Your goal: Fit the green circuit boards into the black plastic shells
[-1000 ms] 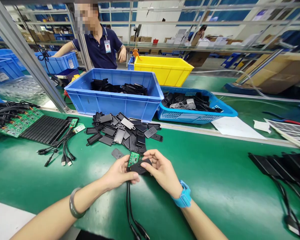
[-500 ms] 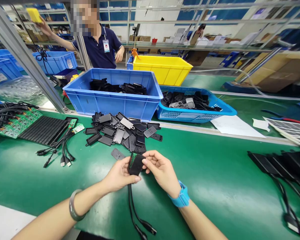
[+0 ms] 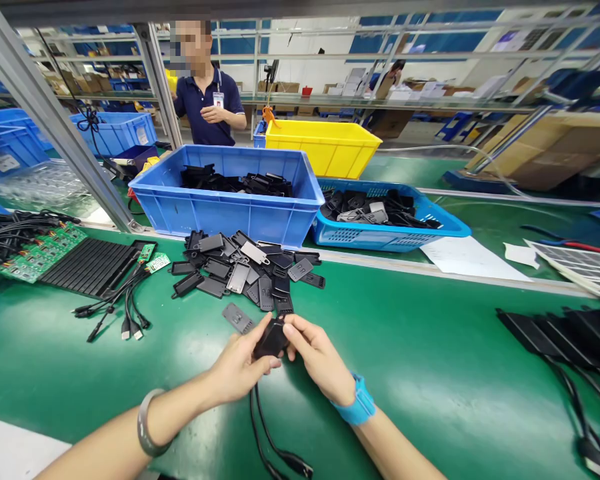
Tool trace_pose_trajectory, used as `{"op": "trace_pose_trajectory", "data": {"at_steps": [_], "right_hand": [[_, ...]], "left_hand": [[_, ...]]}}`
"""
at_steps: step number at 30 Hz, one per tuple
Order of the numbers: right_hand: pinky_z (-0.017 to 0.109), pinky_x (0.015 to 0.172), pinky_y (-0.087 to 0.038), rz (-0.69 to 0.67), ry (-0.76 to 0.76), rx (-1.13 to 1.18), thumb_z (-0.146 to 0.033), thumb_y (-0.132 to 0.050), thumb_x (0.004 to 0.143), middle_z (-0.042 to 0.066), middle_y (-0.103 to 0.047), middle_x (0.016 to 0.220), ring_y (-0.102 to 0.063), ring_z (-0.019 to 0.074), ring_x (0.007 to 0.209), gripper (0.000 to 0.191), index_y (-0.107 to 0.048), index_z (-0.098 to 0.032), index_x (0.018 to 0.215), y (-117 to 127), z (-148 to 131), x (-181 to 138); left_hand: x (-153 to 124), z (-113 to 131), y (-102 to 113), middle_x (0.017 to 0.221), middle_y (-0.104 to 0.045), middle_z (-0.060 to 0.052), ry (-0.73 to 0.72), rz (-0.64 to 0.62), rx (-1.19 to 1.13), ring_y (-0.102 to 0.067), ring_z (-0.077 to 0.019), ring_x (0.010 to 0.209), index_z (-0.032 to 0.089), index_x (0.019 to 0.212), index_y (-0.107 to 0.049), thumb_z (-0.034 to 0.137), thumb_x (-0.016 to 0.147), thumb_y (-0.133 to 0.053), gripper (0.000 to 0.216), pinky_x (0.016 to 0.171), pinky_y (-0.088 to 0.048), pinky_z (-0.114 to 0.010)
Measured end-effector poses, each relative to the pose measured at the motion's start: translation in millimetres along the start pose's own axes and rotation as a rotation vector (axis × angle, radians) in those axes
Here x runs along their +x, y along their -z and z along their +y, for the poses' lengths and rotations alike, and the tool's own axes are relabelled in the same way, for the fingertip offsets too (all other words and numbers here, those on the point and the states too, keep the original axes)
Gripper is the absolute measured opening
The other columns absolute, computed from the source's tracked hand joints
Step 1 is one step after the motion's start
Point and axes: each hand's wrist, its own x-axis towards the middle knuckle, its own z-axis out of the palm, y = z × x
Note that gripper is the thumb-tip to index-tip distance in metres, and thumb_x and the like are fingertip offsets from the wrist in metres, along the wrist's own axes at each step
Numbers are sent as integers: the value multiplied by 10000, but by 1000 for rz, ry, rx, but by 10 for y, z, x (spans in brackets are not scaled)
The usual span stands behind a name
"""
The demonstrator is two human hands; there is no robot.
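Observation:
Both my hands pinch one small black plastic case (image 3: 271, 340) just above the green belt. My left hand (image 3: 240, 363) grips it from the left and below, my right hand (image 3: 314, 357) from the right. Two black cables (image 3: 267, 433) hang from the case toward me and end in plugs. A loose black cover piece (image 3: 239, 318) lies just left of my hands. A pile of black case halves (image 3: 245, 270) sits right behind them.
A blue bin (image 3: 227, 193) and a shallow blue basket (image 3: 385, 217) hold more black parts. Green circuit boards (image 3: 35, 250) on a black tray (image 3: 93, 265) with cables lie at left, black trays (image 3: 565, 337) at right. A person (image 3: 207, 100) stands beyond the yellow bin (image 3: 320, 143).
The black cover now hides the green board that showed in the case a second ago. My hands dropped slightly lower. The person opposite lowered the raised arm and stepped back.

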Motion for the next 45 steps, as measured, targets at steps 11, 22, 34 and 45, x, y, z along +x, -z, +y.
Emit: {"op": "trace_pose_trajectory", "data": {"at_steps": [11,22,34,45], "right_hand": [[374,846,-534,225,338,-791,-381,-472,910,142,-561,1193,-582,258,1066,706,-146,-182,1504,-120,141,-82],[499,728,-507,511,232,-1651,-217,-437,865,278,-599,1158,-605,392,975,443,-548,-57,1263,651,201,72],[409,892,-523,-62,123,-363,-426,-526,893,108,-670,1128,-650,240,998,371,-627,-248,1203,89,-44,-26],[393,852,-493,-38,-178,698,-566,-604,829,90,-651,1092,-621,220,924,629,-478,-263,1365,-49,-104,-74]], "left_hand": [[67,149,-33,1167,-656,-124,-146,-137,-66,-680,-210,950,260,1526,-56,150,758,-653,979,791,-550,-316],[-31,635,1761,1125,-597,-260,426,1022,1399,-581,-353,1058,73,1180,-561,110,854,-394,368,823,-476,-446],[-217,837,1695,875,-650,-68,-217,1102,843,-624,-176,737,170,1035,-627,304,828,-543,261,715,-500,-294],[53,530,1394,1149,-623,-192,7,542,1320,-583,-334,1082,113,1338,-454,154,795,-598,563,914,-457,-470]]}}
